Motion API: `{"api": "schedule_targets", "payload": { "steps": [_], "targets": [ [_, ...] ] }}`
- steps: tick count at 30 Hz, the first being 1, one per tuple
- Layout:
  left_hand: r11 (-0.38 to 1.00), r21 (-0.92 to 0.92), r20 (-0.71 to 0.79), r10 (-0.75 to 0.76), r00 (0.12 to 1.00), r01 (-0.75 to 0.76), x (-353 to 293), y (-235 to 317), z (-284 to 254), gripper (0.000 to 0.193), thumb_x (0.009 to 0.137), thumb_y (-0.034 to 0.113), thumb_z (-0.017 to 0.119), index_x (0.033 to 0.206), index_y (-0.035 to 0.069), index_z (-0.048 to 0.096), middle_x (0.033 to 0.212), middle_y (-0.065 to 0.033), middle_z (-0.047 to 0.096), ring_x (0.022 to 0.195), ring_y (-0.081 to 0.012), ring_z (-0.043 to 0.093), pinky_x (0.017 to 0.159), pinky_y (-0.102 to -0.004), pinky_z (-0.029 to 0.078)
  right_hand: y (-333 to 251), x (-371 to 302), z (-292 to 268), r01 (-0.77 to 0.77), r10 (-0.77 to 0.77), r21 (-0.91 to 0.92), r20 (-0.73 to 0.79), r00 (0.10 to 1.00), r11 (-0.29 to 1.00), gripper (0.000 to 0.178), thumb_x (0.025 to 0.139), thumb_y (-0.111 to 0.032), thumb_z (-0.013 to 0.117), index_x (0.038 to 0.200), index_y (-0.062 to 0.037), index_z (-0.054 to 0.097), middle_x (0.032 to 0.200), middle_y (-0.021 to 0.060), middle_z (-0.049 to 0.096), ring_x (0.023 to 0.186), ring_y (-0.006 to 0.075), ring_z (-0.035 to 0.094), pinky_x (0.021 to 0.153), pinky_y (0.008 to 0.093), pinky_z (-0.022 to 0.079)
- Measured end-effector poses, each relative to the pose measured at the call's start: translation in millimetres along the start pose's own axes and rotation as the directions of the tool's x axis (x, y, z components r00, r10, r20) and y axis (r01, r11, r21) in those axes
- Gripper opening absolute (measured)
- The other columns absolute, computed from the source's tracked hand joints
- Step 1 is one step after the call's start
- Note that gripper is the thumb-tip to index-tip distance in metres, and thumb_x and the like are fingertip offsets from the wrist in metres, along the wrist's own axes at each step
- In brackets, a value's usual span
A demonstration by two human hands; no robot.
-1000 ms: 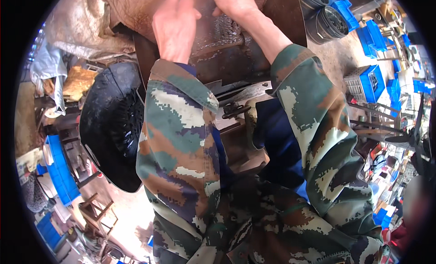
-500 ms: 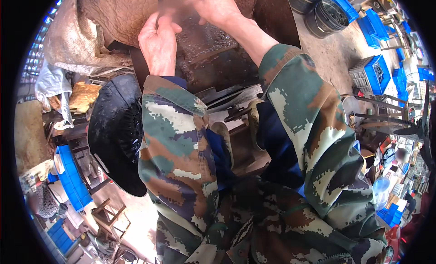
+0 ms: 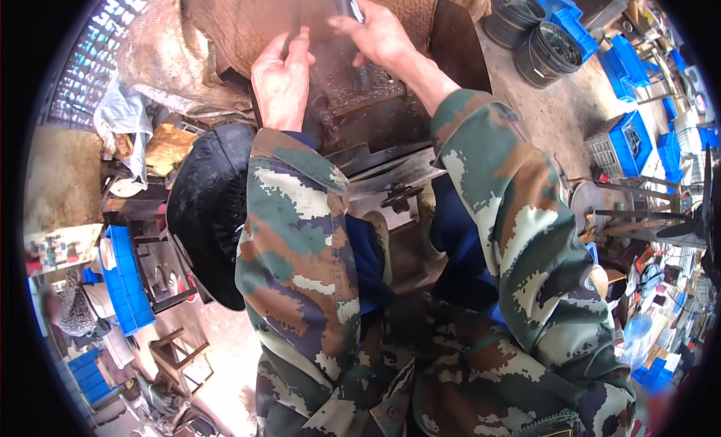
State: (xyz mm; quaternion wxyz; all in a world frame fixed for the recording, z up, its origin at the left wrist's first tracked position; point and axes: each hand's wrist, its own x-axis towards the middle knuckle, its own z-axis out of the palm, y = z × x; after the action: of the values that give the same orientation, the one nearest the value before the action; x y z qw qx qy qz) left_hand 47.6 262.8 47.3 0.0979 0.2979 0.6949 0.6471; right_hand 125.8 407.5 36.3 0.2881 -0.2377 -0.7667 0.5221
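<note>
A wrinkled brown sheet (image 3: 240, 24) spreads beyond the wet brown trough (image 3: 372, 127). Light, steady wrists and fingertips clear of the blurred middle would seem to serve this two-handed hold best. The right hand (image 3: 383, 37), over the trough's right side, appears to pinch a dark rod (image 3: 343, 0) that stands above its thumb. Toward the left edge, the left hand (image 3: 284, 80) has its fingers narrowed on a slim dark piece (image 3: 296, 22) jutting past the fingertips; its far end is blurred.
</note>
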Motion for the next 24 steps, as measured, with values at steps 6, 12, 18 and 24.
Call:
{"api": "schedule_targets", "payload": {
  "steps": [6,12,18,24],
  "targets": [
    [0.979,0.203,0.002,-0.021,1.000,0.020,-2,-14,-25,0.026,0.094,0.023,0.063,0.109,0.006,0.075,0.081,-0.0003,0.069,0.082,-0.0075,0.058,0.078,-0.0245,0.044,-9,-60,-29,-0.091,0.040,0.127,0.354,0.934,0.988,0.029,0.088,-0.023,0.075,0.106,-0.0022,0.065,0.086,0.0039,0.066,0.049,0.0117,0.054,0.046,0.0273,0.049],
    [0.952,0.291,0.171,0.044,0.984,-0.093,-5,-27,-23,0.030,0.091,0.029,0.064,0.102,0.002,0.073,0.080,-0.0116,0.072,0.074,-0.0150,0.063,0.071,-0.0320,0.050,5,-122,-51,0.344,-0.147,-0.220,0.609,0.779,0.913,0.027,0.079,-0.007,0.075,0.105,-0.0038,0.066,0.091,0.0054,0.068,0.078,0.0192,0.066,0.063,0.0322,0.055],
    [0.824,0.552,0.384,-0.113,0.916,-0.130,-11,-34,-27,0.029,0.090,0.030,0.064,0.097,0.003,0.071,0.072,-0.0220,0.063,0.071,-0.0329,0.065,0.071,-0.0396,0.050,28,-168,-46,0.557,-0.182,-0.349,0.704,0.687,0.754,0.042,0.071,0.001,0.065,0.112,-0.0082,0.066,0.115,0.0077,0.065,0.105,0.0356,0.063,0.084,0.0438,0.053],
    [0.801,0.591,0.502,-0.275,0.820,-0.093,-4,-66,-31,0.027,0.089,0.027,0.065,0.098,0.002,0.072,0.072,-0.0210,0.063,0.070,-0.0317,0.065,0.071,-0.0398,0.050,17,-137,-54,0.151,0.081,-0.268,0.692,0.717,0.951,0.031,0.081,-0.005,0.063,0.112,-0.0042,0.067,0.094,0.0094,0.068,0.078,0.0227,0.069,0.069,0.0358,0.056]
  ]
}}
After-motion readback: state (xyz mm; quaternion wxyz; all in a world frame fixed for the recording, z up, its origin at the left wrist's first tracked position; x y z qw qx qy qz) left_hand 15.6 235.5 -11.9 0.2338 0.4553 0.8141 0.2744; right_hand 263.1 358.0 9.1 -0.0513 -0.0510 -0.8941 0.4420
